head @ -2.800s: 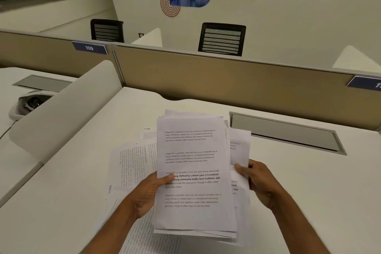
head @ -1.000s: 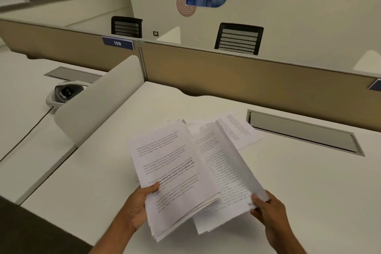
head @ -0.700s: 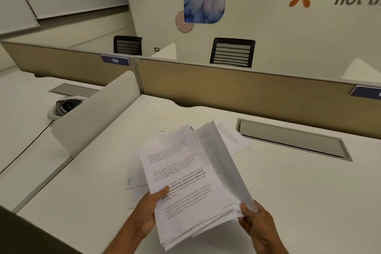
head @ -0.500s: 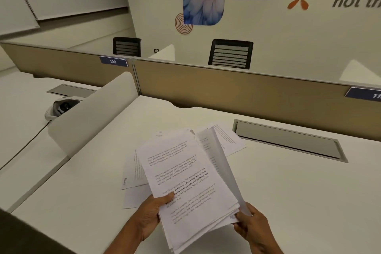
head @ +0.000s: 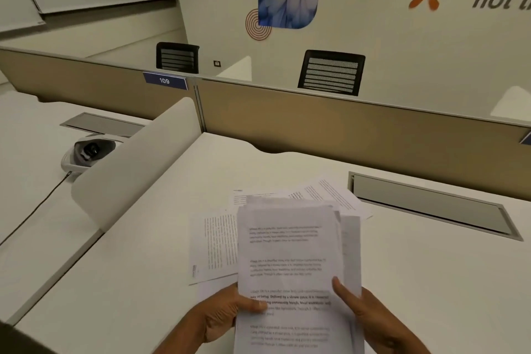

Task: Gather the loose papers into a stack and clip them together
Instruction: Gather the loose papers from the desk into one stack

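Mid-gather, squaring the stack (head: pixel 290 261) at six o'clock, left hand (head: pixel 221 316) and right hand (head: pixel 370 322) each in closed grip on its sides; next, loose sheets (head: pixel 214 250) at nine o'clock on the counter (head: pixel 431 282), no clip visible.

Both bare forearms come up from the near edge, the left hand (head: pixel 222 315) pinching the papers (head: pixel 290 267) with its thumb on top, the right hand (head: pixel 370 322) gripping their right side, thumb pointing up.
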`<state>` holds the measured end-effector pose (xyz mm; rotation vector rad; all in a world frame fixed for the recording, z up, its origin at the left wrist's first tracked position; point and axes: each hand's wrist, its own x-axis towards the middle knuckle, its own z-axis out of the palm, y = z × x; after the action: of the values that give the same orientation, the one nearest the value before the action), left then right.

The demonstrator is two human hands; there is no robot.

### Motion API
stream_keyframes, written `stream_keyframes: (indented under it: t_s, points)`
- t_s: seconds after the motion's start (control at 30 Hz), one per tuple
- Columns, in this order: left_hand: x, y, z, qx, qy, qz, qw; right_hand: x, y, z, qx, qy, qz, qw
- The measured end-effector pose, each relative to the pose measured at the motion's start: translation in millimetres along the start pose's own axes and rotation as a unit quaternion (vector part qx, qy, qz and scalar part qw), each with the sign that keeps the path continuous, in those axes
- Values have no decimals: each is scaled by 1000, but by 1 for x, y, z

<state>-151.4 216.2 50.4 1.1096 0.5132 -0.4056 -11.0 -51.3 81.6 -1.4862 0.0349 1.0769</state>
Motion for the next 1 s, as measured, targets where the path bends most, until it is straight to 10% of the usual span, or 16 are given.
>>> stream_keyframes:
  t_s: [0.37,0.63,1.0]
  points:
    - [17,10,-65,-36,0,1,999,48,-11,72,-22,-4,-12,1000]
    - [14,18,-154,-245,154,107,951,100,-7,82,-72,306,-40,948]
    - [25,27,-172,-158,231,51,959,142,-25,94,-330,249,-10,910]
